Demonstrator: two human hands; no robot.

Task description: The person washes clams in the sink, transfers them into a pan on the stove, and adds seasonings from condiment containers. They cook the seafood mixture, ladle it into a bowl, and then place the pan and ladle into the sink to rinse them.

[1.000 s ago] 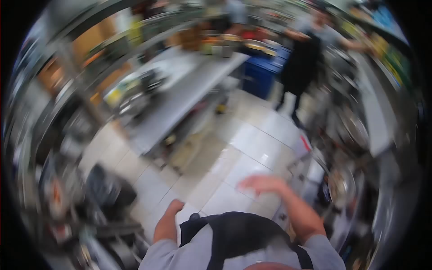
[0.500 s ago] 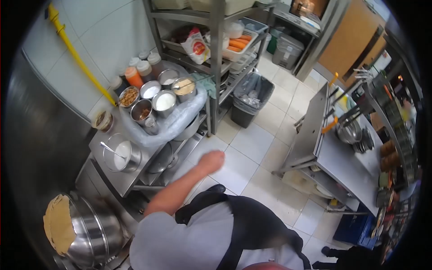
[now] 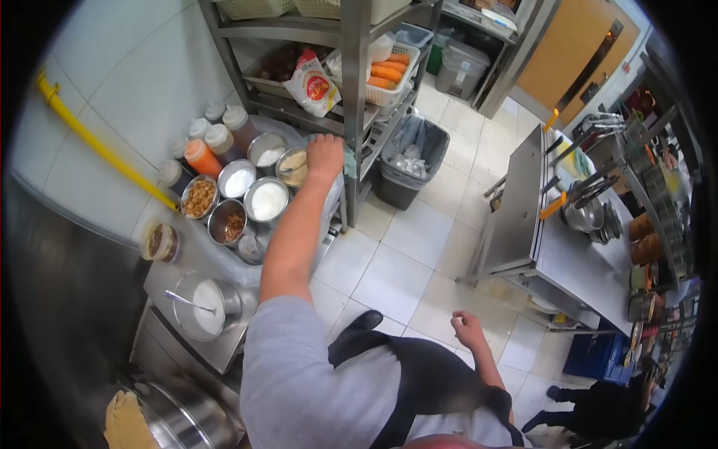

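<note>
My left hand [image 3: 325,156] reaches over the far end of a group of metal containers, its fingers closed on the handle of a spoon [image 3: 287,172]. The spoon's other end rests in a container of beige powder [image 3: 298,179]. Partly behind this hand hangs a green cloth [image 3: 349,160]. Close by stand containers of white powder [image 3: 268,200], brown crumbly bits [image 3: 235,224] and golden fried pieces [image 3: 200,197]. Low over the floor, my right hand [image 3: 468,329] hangs at my side with loosely bent fingers and nothing visible in it.
Squeeze bottles [image 3: 201,158] line the wall. A pot of white contents [image 3: 208,308] stands nearer me. Ahead are a metal shelf rack [image 3: 356,75] and a lined bin [image 3: 411,157]. A steel counter [image 3: 583,280] is on the right, with another person [image 3: 598,408] at lower right.
My left hand has moved forward from above the floor to the spoon in the beige powder. My right hand has come into view, and the camera has shifted slightly.
</note>
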